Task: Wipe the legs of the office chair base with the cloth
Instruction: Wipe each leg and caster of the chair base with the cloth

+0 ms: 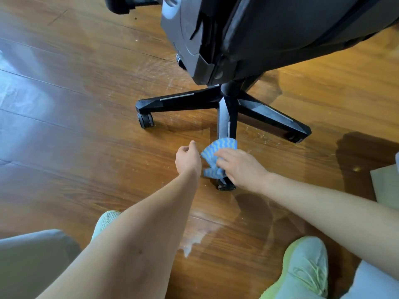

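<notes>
The blue and white cloth point(218, 147) lies over the end of the near leg point(225, 119) of the black chair base point(230, 91). This is the leg that points at the person. The cloth sits under the right hand point(241, 167), and its wavy stripes stick out past the fingertips and out below the hand too.

The right hand's fingers point(222, 156) are spread a little and bend down over the cloth. They hold it against the leg. The thumb is hidden under the hand, so how it helps cannot be seen. Just below this hand, a small black wheel point(225, 186) peeks out at the tip of the leg.

The left hand point(187, 161) is just beside the cloth, on its left side. Its fingers are curled in loosely, the thumb sticks up, and it holds nothing. It is so close to the cloth that it is hard to tell if they touch (the edges look like they meet).

Two more legs reach out from the middle of the base: a left leg point(183, 100) with its own wheel point(146, 120), and a right leg point(272, 116). The dark chair seat point(280, 29) hangs over them. All of it stands on a shiny brown wood floor point(86, 104). At the bottom are two pale green shoes point(306, 270), one on each side of the arms.
</notes>
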### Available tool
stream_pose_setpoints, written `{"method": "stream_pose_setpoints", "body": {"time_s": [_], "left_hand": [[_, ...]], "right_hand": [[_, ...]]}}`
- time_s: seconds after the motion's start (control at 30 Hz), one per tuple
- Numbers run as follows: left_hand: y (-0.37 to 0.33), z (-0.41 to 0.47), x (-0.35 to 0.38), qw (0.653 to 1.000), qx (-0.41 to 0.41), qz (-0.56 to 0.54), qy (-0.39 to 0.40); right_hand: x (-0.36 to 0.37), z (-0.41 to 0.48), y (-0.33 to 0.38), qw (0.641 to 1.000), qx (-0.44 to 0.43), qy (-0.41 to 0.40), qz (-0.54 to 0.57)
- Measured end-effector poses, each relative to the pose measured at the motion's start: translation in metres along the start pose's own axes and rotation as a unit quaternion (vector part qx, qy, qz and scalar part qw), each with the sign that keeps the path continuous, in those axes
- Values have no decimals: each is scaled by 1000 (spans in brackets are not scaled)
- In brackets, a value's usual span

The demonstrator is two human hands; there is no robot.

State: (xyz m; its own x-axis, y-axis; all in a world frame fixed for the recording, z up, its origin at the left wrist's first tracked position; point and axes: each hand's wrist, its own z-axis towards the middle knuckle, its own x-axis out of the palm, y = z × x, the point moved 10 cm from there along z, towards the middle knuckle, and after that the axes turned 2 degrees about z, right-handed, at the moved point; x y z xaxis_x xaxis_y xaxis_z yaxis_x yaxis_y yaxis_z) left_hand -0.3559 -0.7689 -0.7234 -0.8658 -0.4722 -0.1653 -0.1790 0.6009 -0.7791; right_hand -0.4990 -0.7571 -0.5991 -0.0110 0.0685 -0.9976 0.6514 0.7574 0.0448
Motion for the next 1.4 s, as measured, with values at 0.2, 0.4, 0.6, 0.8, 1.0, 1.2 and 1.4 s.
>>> {"method": "stream_pose_setpoints", "body": {"time_s": [0.2,0.4,0.6,0.8,1.0,1.2,1.4], "left_hand": [[3,-1,7,997,6,-75,24],[5,1,8,995,-5,-94,29],[4,-1,3,997,-14,-80,18],[-4,1,3,998,42,-39,6],[-21,-9,14,996,92,6,13],[-24,-20,18,989,130,69,-3],[-28,-9,9,986,133,96,-29]], "right_hand": [[38,-34,38,979,-173,107,-26],[26,20,9,978,-148,126,-71],[3,73,-51,981,29,108,-162],[52,-2,46,968,-172,180,-36],[41,39,3,981,-80,173,-41],[-1,102,-57,985,53,102,-126],[59,48,6,967,-17,254,-30]]}}
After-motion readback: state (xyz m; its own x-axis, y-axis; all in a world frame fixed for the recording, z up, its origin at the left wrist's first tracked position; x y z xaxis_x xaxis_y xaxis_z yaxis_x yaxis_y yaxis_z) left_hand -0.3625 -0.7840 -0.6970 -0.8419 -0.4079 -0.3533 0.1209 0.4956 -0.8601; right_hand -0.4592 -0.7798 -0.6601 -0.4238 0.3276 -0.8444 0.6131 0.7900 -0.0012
